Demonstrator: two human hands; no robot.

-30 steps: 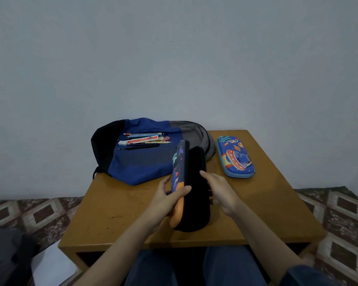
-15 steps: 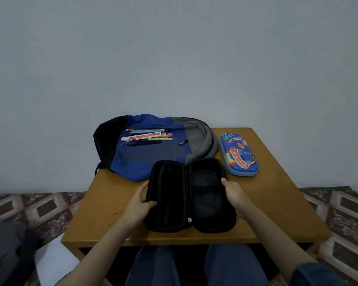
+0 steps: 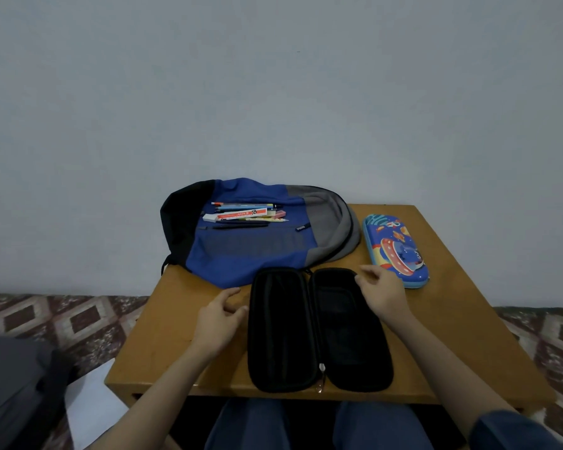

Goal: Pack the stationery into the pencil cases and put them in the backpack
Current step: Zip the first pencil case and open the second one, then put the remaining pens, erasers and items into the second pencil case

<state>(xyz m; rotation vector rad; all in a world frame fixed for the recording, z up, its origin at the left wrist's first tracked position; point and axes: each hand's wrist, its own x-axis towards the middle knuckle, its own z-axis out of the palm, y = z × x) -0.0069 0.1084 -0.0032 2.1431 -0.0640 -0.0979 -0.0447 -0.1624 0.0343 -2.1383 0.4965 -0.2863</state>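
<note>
From the head camera, the black pencil case (image 3: 317, 329) lies unzipped and spread flat on the wooden table (image 3: 452, 336), near its front edge. The left hand (image 3: 220, 319) hovers just beside its left half and the right hand (image 3: 384, 297) above its right half, both with loose fingers and holding nothing. Behind lies the blue backpack (image 3: 251, 254) with pens and erasers (image 3: 241, 214) on it, and a closed blue cartoon pencil case (image 3: 395, 251) to its right.

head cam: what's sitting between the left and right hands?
The black pencil case, opened flat on the table. The left hand is beside its left half, the right hand over its right half's far corner. Seen in the head view.
</note>
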